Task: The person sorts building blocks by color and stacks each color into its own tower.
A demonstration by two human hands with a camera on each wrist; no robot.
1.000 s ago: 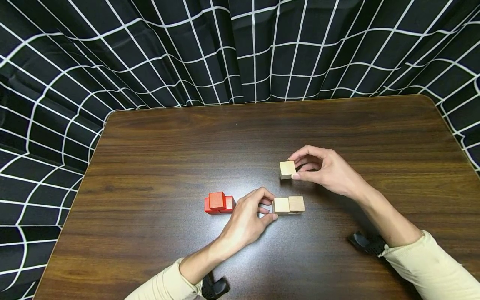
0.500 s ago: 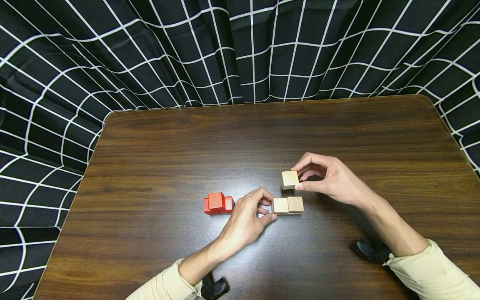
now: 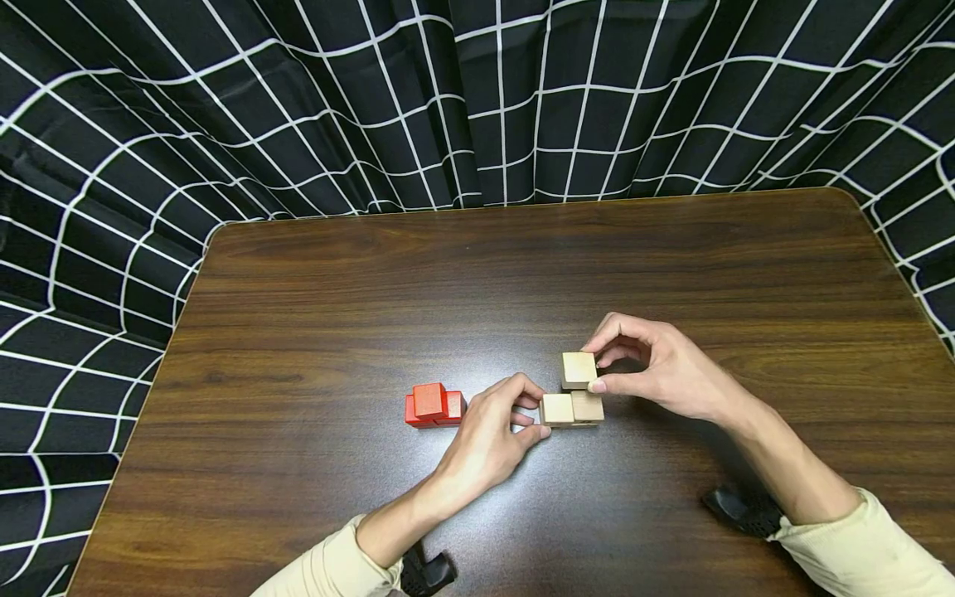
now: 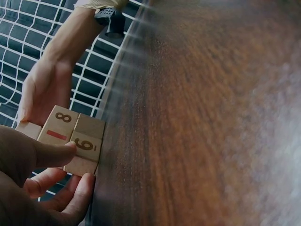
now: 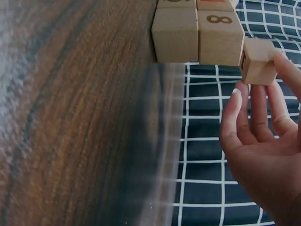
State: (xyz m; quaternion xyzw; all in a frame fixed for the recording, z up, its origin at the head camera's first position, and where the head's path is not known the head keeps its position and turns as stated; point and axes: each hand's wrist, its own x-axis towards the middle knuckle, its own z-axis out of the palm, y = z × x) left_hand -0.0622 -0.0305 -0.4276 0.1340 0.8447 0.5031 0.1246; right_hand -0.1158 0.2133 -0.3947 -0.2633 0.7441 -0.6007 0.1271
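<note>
Between thumb and fingers, my right hand (image 3: 671, 369) pinches a plain wooden cube (image 3: 579, 366). That cube is just above the far side of a small stack of wooden number blocks (image 3: 557, 410); whether it touches them I cannot tell. My left hand (image 3: 488, 427) grips the left end of the stack, thumb on the near side. Printed digits and a red bar show on the upright faces in the left wrist view, including a block with an 8 (image 4: 59, 123). In the right wrist view the held cube (image 5: 259, 61) appears at the fingertips, beside the stacked blocks (image 5: 221, 40).
Left of my left hand stands a small pile of red blocks (image 3: 429, 401), one set on top of others. The dark wooden table (image 3: 336, 315) reaches back to a black curtain (image 3: 418, 108) with a white grid.
My right hand has brought the wooden cube nearer to me, from behind the stack to its far edge. The left hand keeps its place on the number blocks.
</note>
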